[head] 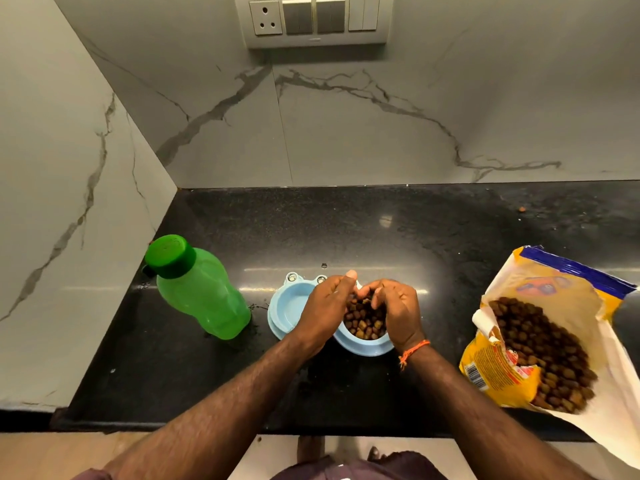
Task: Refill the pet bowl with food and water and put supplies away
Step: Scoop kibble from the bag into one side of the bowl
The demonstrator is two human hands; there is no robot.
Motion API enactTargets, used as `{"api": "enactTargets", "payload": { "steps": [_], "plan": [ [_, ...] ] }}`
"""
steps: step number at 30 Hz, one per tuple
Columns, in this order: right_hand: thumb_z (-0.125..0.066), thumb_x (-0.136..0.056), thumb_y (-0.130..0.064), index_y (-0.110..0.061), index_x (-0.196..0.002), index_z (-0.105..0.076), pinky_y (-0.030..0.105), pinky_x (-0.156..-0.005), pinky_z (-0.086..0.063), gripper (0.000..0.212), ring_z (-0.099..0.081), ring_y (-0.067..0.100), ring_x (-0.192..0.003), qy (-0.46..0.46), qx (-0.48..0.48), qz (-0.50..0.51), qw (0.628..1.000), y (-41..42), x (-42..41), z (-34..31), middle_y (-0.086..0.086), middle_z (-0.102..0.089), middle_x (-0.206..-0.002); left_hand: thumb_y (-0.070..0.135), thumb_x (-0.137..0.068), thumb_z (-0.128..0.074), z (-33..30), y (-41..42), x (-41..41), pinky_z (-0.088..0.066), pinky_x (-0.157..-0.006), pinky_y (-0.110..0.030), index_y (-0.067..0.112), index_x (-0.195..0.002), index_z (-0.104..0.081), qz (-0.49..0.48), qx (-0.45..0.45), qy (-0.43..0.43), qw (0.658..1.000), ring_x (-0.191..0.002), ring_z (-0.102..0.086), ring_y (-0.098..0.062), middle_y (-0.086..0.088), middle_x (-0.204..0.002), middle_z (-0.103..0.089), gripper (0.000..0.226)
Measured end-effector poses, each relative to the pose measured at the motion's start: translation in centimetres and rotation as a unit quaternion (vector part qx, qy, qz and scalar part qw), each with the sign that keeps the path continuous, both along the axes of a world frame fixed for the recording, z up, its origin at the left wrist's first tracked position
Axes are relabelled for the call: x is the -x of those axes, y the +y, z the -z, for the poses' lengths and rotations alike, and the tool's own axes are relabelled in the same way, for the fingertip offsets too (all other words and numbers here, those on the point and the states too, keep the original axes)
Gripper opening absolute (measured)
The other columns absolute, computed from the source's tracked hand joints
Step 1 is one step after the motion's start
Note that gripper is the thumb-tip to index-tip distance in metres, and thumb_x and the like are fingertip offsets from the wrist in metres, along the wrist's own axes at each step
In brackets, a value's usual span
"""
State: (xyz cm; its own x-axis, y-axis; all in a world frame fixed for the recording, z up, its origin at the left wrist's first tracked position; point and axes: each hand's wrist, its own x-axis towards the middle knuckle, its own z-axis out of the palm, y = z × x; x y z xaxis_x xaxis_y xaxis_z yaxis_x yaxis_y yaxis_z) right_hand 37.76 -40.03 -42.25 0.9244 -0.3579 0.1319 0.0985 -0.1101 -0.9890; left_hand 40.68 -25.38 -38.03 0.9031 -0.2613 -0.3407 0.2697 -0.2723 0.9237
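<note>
Where hands (360, 306) cup: kibble (363, 323) below.

Black stone counter (381, 216) with green bottle (201, 292), blue pet bowl (291, 306), open kibble bag (540, 341).

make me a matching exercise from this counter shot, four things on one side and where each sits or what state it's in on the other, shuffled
Things:
1. green bottle
2. food bag
3. left bowl compartment
4. right bowl compartment

States:
A. holds kibble, both hands over it
B. lying open at the right, kibble showing
C. capped, left of the bowl
D. no kibble in it

Pairs: 1-C, 2-B, 3-D, 4-A
</note>
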Motion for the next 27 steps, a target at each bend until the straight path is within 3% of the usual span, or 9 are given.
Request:
{"api": "enactTargets", "payload": {
  "steps": [3, 8, 12, 16, 21, 23, 27],
  "plan": [
    [-0.052, -0.082, -0.03, -0.011, -0.067, -0.071, 0.047, -0.074, -0.057, 0.031, -0.069, 0.024, -0.073, 0.018, 0.048, 0.008, 0.999, -0.2, 0.1, 0.2, 0.004, -0.073, -0.072, 0.058, -0.1, -0.05, -0.2, 0.3, -0.1, -0.055, -0.101, -0.046, 0.023, -0.102, -0.072, -0.01, -0.014, -0.016, 1.0, -0.105, -0.069, -0.015, 0.002, -0.105, -0.075, 0.042],
    [-0.06, -0.08, -0.038, -0.011, -0.072, -0.07, 0.044, -0.075, -0.055, 0.029, -0.066, 0.019, -0.073, 0.03, 0.072, 0.009, 0.997, 0.1, -0.4, -0.9, 0.0, -0.07, -0.071, 0.036, -0.1, -0.064, -1.2, 1.1, -0.6, -0.052, -0.084, -0.026, 0.02, -0.106, -0.071, -0.012, -0.042, -0.092, 0.995, -0.093, -0.068, -0.005, 0.007, -0.099, -0.073, 0.019],
    [-0.066, -0.084, -0.025, -0.014, -0.075, -0.069, 0.039, -0.075, -0.054, 0.014, -0.065, 0.015, -0.074, 0.007, 0.095, -0.033, 0.995, 1.2, -1.7, -3.2, -0.004, -0.069, -0.073, 0.032, -0.096, -0.071, -4.2, 2.6, -2.0, -0.056, -0.09, -0.029, 0.021, -0.12, -0.068, -0.023, -0.067, -0.152, 0.986, -0.106, -0.07, -0.01, 0.005, -0.111, -0.074, 0.026],
    [-0.067, -0.084, -0.029, -0.016, -0.079, -0.07, 0.023, -0.076, -0.047, 0.014, -0.065, 0.01, -0.077, -0.047, 0.115, -0.096, 0.988, 3.5, -3.2, -6.2, -0.007, -0.07, -0.077, 0.031, -0.095, -0.071, -9.7, 4.9, -3.0, -0.057, -0.095, -0.032, 0.021, -0.126, -0.066, -0.028, -0.081, -0.247, 0.965, -0.111, -0.068, -0.011, 0.001, -0.121, -0.071, 0.032],
    [-0.072, -0.087, -0.025, -0.016, -0.095, -0.071, 0.013, -0.08, -0.044, 0.012, -0.068, 0.009, -0.087, -0.107, 0.148, -0.184, 0.966, 6.5, -5.0, -9.6, -0.006, -0.073, -0.089, 0.031, -0.096, -0.07, -16.4, 9.2, -2.7, -0.053, -0.089, -0.012, 0.017, -0.129, -0.065, -0.069, -0.12, -0.341, 0.93, -0.113, -0.067, -0.009, -0.001, -0.124, -0.07, 0.036],
    [-0.073, -0.087, -0.028, -0.017, -0.103, -0.069, 0.015, -0.081, -0.044, 0.019, -0.067, 0.009, -0.091, -0.121, 0.16, -0.214, 0.956, 7.7, -5.8, -10.9, -0.006, -0.072, -0.095, 0.035, -0.096, -0.071, -18.1, 11.2, -2.6, -0.053, -0.087, -0.014, 0.017, -0.128, -0.067, -0.098, -0.164, -0.382, 0.904, -0.111, -0.068, -0.011, 0.0, -0.124, -0.07, 0.038],
    [-0.078, -0.085, -0.037, -0.021, -0.129, -0.058, 0.017, -0.087, -0.047, 0.051, -0.061, 0.008, -0.107, -0.097, 0.192, -0.286, 0.934, 10.0, -7.5, -12.3, -0.007, -0.064, -0.122, 0.046, -0.09, -0.07, -18.9, 15.1, -3.0, -0.056, -0.093, -0.035, 0.017, -0.128, -0.069, -0.115, -0.264, -0.423, 0.859, -0.116, -0.065, -0.015, -0.002, -0.129, -0.069, 0.048]
  ]
}}
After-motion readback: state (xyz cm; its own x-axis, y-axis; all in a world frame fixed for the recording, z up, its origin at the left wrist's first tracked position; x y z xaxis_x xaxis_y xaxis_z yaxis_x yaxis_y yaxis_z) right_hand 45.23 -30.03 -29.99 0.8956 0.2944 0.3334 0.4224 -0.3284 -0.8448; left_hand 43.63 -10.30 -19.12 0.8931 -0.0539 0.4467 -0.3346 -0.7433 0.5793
